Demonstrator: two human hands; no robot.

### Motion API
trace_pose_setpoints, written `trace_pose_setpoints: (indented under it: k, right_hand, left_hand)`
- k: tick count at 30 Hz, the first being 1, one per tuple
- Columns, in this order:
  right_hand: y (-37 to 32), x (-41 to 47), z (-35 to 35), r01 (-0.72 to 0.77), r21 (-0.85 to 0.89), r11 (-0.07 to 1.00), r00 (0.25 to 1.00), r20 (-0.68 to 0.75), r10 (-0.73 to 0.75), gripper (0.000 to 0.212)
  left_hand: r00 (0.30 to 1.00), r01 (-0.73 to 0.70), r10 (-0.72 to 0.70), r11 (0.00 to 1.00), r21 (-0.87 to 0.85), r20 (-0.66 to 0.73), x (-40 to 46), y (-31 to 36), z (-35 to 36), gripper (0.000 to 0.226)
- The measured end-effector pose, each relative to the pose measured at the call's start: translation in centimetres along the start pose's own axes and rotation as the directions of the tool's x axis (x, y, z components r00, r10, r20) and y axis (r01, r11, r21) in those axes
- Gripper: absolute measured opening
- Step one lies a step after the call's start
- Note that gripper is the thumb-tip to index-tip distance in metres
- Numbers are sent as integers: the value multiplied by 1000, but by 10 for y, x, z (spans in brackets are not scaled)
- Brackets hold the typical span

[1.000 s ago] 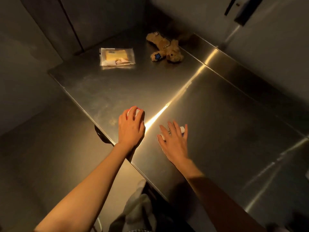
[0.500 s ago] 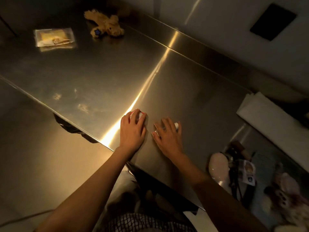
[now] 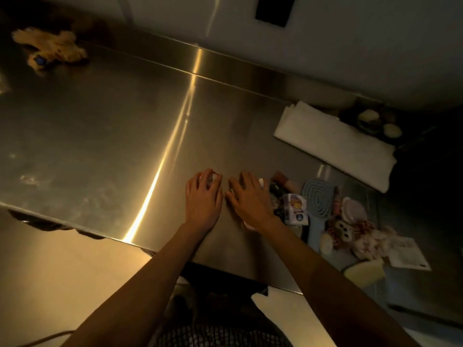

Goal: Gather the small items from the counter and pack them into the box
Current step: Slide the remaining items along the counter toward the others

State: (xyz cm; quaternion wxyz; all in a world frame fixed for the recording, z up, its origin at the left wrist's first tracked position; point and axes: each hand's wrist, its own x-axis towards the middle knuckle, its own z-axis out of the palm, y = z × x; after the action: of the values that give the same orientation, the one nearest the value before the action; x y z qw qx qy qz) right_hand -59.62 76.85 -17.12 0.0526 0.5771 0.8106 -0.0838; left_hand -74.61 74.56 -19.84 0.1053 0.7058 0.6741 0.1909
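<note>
At the centre of the frame, our left hand [image 3: 204,196] curls over a small reddish item [image 3: 213,177] on the steel counter [image 3: 100,136]. Our right hand [image 3: 250,199] lies flatter over a small white item [image 3: 261,182]; its grip we cannot tell. More small things [image 3: 333,216] cluster at right, and a plush toy [image 3: 50,47] sits upper left.

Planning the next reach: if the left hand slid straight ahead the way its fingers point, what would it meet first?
Probably nothing nearby: beyond the left hand, bare steel counter runs to the raised back edge.
</note>
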Motion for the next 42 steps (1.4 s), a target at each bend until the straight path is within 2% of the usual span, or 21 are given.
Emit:
trace_pose_setpoints:
  k: [9, 16, 19, 25, 33, 37, 42]
  right_hand:
    - [39, -7, 2, -119, 1, 993, 993, -25, 119, 54]
    - [51, -15, 3, -137, -27, 990, 985, -111, 133, 62]
    - [50, -15, 2, -136, 19, 990, 986, -98, 138, 54]
    - [50, -17, 2, -132, 119, 984, 984, -105, 145, 54]
    - [36, -9, -23, -49, 281, 958, 972, -208, 111, 49]
    - [13, 8, -45, 40, 256, 966, 970, -244, 24, 48]
    - [-38, 42, -57, 167, 255, 952, 931, -359, -68, 51]
  left_hand:
    - [992, -94, 101, 991, -100, 77, 25, 54, 32, 53]
    - [988, -136, 143, 984, -111, 56, 29, 71, 36, 57]
    - [988, -131, 138, 986, -101, 73, 30, 70, 37, 55]
    - [988, -132, 135, 990, -42, 80, 31, 63, 30, 51]
    - [997, -70, 73, 995, 72, -35, 37, 37, -11, 48]
    - [994, 8, 7, 991, 132, -108, 38, 10, -38, 46]
    - [968, 93, -58, 987, 134, -245, 30, -33, -81, 46]
